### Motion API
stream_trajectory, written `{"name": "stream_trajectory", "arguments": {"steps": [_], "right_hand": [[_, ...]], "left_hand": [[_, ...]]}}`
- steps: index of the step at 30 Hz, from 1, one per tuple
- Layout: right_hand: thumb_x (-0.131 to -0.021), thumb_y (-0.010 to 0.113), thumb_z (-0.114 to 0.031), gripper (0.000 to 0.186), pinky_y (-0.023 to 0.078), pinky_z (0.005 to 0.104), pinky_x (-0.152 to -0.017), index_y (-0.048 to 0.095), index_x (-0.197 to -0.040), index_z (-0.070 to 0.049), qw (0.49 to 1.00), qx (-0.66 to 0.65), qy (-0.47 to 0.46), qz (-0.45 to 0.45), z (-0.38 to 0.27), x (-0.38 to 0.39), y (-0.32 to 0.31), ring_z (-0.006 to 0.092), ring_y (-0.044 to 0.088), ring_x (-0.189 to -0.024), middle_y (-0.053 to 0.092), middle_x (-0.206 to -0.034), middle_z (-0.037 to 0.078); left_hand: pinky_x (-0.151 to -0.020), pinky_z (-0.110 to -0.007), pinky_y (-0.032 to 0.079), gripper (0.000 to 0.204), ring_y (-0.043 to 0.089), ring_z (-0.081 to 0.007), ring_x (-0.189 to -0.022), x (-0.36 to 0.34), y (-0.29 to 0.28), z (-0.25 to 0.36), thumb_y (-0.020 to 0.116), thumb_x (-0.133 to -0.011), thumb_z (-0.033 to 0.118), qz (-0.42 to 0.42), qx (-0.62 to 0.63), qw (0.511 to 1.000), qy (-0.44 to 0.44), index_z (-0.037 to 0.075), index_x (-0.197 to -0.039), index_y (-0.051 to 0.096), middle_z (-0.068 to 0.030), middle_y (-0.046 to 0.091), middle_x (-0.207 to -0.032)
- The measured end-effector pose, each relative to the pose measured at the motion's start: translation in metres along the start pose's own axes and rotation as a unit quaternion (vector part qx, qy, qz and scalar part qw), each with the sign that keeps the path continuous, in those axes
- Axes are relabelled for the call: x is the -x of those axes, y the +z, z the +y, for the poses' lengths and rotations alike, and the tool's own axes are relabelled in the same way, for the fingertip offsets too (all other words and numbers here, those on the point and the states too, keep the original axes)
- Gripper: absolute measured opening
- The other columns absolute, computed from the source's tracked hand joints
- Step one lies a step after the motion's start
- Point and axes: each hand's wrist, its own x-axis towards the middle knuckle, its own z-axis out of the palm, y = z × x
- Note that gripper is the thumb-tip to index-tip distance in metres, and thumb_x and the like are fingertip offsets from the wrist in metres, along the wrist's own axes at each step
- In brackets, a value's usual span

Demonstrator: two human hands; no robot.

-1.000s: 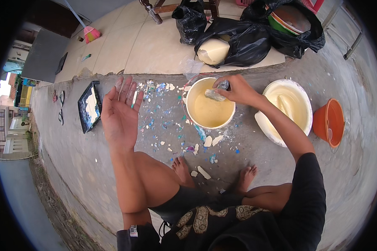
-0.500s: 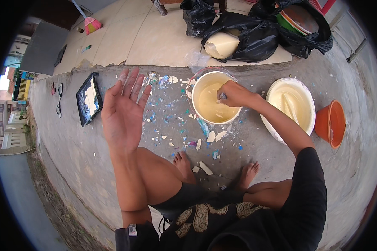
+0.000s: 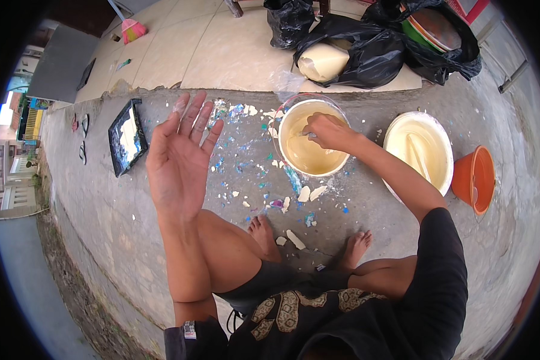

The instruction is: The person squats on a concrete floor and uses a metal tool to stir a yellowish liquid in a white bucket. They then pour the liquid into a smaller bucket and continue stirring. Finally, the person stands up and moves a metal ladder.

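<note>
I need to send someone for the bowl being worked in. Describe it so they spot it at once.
On the grey concrete floor, in front of the black plastic bags, stand three round containers. The middle-left one, a clear bowl of pale yellow liquid, has the right hand in it. Unlike the white bucket and orange bucket, it is see-through.

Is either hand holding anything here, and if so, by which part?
The left hand is open, palm up, holding nothing. The right hand is inside the clear bowl of yellowish liquid, fingers closed on a small object; what it is and where it's gripped cannot be told.

A round clear bowl of pale yellow liquid sits upright on concrete.
</note>
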Motion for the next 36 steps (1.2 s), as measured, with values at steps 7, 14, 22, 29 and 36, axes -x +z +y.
{"name": "stream_trajectory", "arguments": {"steps": [7,14,22,29,36], "right_hand": [[-0.069,0.066,-0.007,0.02,0.047,0.0401,-0.08,0.065,-0.087,0.0,0.997,0.006,0.056,-0.061,0.006,0.016,-0.009,0.0341,0.059,-0.091,0.062,-0.087,0.02],[-0.069,0.066,-0.007,0.023,0.047,0.0416,-0.08,0.065,-0.09,0.001,0.991,-0.09,-0.014,-0.097,-0.027,0.018,-0.006,0.0348,0.06,-0.089,0.062,-0.087,0.021],[-0.07,0.069,-0.013,0.025,0.042,0.0455,-0.084,0.058,-0.088,0.002,0.999,0.009,0.006,0.051,-0.023,-0.002,-0.001,0.0351,0.054,-0.098,0.058,-0.092,0.021],[-0.072,0.071,-0.02,0.031,0.036,0.0495,-0.093,0.059,-0.093,-0.001,0.969,0.087,0.011,0.232,-0.004,0.011,-0.034,0.0401,0.039,-0.117,0.042,-0.123,0.02],[-0.08,0.064,-0.025,0.032,0.042,0.0414,-0.085,0.055,-0.099,-0.001,0.992,-0.021,-0.031,0.124,0.003,0.009,-0.06,0.03,0.05,-0.1,0.051,-0.103,0.012]], "left_hand": [[-0.106,-0.042,0.028,0.056,0.033,-0.0265,-0.127,0.001,0.005,0.0,0.042,-0.091,0.03,0.03,-0.002,1.0,0.0,-0.004,-0.134,0.028,-0.0178,0.037,-0.134],[-0.106,-0.042,0.028,0.055,0.034,-0.0255,-0.126,0.002,0.005,0.002,0.041,-0.092,0.03,0.028,0.0,1.0,0.001,-0.003,-0.134,0.029,-0.017,0.037,-0.134],[-0.108,-0.043,0.025,0.054,0.028,-0.0294,-0.131,0.001,0.005,0.001,0.039,-0.093,0.027,0.005,-0.003,1.0,-0.005,-0.003,-0.135,0.025,-0.0208,0.028,-0.14],[-0.107,-0.042,0.026,0.054,0.029,-0.0289,-0.13,0.001,0.006,-0.001,0.04,-0.092,0.028,0.006,-0.01,1.0,-0.01,-0.003,-0.135,0.026,-0.0202,0.029,-0.14],[-0.105,-0.041,0.028,0.054,0.033,-0.0257,-0.128,0.0,0.014,-0.008,0.043,-0.09,0.033,-0.028,-0.023,0.998,-0.05,0.001,-0.132,0.032,-0.0177,0.032,-0.139]]}}
